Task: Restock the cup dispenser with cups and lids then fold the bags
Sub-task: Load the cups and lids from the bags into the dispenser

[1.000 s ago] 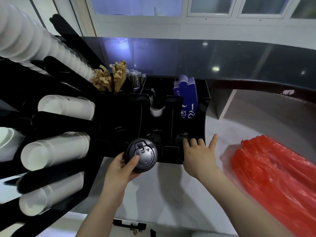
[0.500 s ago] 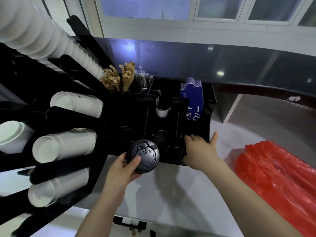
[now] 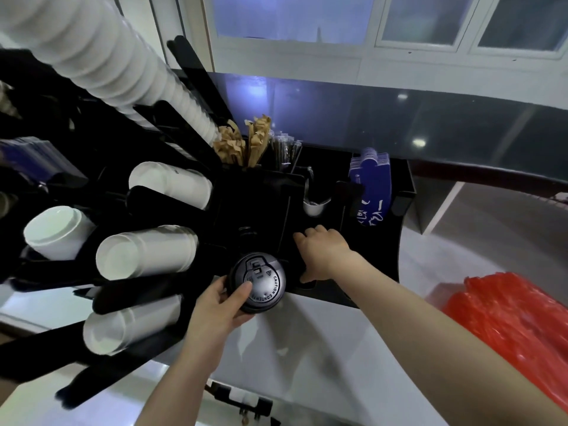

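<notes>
My left hand (image 3: 219, 309) grips a stack of black cup lids (image 3: 257, 281), thumb across the top lid, just in front of the black dispenser organizer (image 3: 399, 241). My right hand (image 3: 322, 253) reaches into a middle lid slot of the organizer with its fingers curled down inside; what they touch is hidden. Stacks of white cups (image 3: 147, 253) lie in the black rack on the left, with a long stack (image 3: 116, 66) slanting overhead. Red plastic bags (image 3: 516, 327) lie on the counter at the right.
The organizer's back holds brown stir sticks (image 3: 242, 142), wrapped straws (image 3: 284, 149), a small white cup (image 3: 313, 206) and blue sleeves (image 3: 370, 186). A dark raised counter ledge (image 3: 430, 133) runs behind. The grey counter (image 3: 307, 348) lies below my arms.
My right hand shifted left from the right-hand slot to the middle slot and curled its fingers inside. The left hand with the lids stayed near the organizer's front.
</notes>
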The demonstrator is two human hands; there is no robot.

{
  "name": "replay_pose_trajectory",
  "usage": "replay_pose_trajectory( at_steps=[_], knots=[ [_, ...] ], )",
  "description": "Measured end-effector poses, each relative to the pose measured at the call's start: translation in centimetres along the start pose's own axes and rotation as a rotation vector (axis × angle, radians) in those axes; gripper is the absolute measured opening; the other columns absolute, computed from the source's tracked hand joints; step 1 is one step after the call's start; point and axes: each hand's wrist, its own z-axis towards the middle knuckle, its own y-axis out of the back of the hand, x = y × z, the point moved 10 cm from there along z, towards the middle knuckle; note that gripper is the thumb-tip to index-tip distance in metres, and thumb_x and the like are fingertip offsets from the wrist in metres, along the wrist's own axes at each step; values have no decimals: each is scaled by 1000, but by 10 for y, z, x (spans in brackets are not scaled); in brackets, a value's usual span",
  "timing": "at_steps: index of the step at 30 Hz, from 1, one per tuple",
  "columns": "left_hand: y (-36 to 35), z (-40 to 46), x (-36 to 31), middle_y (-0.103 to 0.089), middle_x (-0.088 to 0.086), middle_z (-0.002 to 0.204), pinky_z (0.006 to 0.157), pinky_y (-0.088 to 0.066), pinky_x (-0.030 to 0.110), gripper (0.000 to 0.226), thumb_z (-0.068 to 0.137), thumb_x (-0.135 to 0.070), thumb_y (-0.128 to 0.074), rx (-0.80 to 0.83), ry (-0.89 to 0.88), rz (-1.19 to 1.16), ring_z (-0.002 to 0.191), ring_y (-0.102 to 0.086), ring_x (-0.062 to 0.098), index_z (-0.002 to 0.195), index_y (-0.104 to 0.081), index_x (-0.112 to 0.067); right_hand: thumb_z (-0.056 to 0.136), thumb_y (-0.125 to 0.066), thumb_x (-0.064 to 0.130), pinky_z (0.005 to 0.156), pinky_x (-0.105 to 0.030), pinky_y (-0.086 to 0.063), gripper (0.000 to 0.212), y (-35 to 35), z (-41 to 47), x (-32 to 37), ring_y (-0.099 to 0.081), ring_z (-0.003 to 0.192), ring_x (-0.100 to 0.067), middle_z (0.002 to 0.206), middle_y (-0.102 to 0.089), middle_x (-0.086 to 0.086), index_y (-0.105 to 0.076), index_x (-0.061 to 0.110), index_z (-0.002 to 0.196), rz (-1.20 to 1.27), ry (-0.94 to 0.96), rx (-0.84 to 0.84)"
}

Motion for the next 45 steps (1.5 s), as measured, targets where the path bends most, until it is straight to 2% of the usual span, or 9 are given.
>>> replay_pose_trajectory(
  at_steps=[8, 13, 17, 22, 27, 29, 36, 41, 45],
  knots=[
    [2, -2, 0, -70, 11, 110, 73, -56, 29, 24, 92, -12, -58, -8, 9, 13, 96, -69, 24, 116, -61, -12, 63, -84, 39, 79, -41, -49, 94, 18, -10, -4, -49, 107, -37, 131, -32, -14, -31, 24, 139, 169, -3, -39],
    [-7, -1, -1, -70, 12, 109, 70, -57, 26, 25, 92, -12, -58, 6, 2, -1, 95, -70, 24, 117, -61, -8, 63, -80, 38, 94, -47, -44, 92, 51, -35, -13, -41, 117, -36, 139, -28, -9, -29, 29, 140, 300, 12, -195],
    [-13, 1, -10, -71, 13, 107, 74, -57, 30, 23, 92, -12, -58, -10, -63, 16, 97, -69, 23, 115, -61, -9, 62, -78, 40, 102, -42, -39, 90, 63, -64, -23, -35, 125, -28, 141, -35, 2, -31, 35, 137, 667, -21, -321],
    [-26, -3, -21, -70, 12, 105, 82, -56, 44, 40, 84, -36, -59, 1, -148, 48, 98, -68, 25, 114, -61, -10, 61, -80, 40, 102, -27, -33, 89, 50, -83, 13, -35, 122, -18, 135, -37, 9, -33, 38, 137, 852, 94, -323],
    [-29, -8, -22, -72, 3, 97, 69, -56, 30, 53, 71, -54, -57, 24, -176, 123, 91, -69, 17, 109, -61, -17, 62, -84, 46, 104, -27, -32, 96, 34, -85, 37, -33, 124, -15, 138, -34, 13, -29, 38, 140, 897, 152, -285],
    [-29, -11, -21, -72, -2, 96, 71, -53, 28, 57, 64, -58, -62, 26, -182, 188, 90, -69, 11, 108, -60, -22, 62, -85, 46, 104, -26, -31, 97, 32, -86, 42, -32, 125, -16, 139, -34, 12, -29, 37, 142, 900, 170, -282],
    [-20, -16, -25, -70, -22, 85, 58, -47, 8, 28, 77, -23, -76, -49, -220, 328, 79, -66, -4, 97, -58, -30, 64, -85, 39, 109, -33, -33, 93, 32, -89, 54, -33, 128, -15, 140, -35, 12, -33, 32, 141, 962, 250, -254],
    [-18, -19, -33, -68, -21, 86, 58, -49, 12, 28, 77, -24, -75, -93, -264, 420, 79, -64, -5, 96, -57, -34, 62, -85, 45, 107, -33, -37, 95, 34, -92, 55, -33, 127, -14, 139, -32, 13, -31, 35, 140, 959, 204, -328],
    [-2, -17, -40, -70, -7, 78, 63, -44, 20, 18, 78, -20, -73, -185, -281, 445, 73, -64, -2, 86, -61, -31, 64, -79, 57, 113, -27, -24, 109, 28, -88, 54, -21, 140, -12, 154, -25, 10, -18, 33, 150, 892, 239, -243]
  ],
)
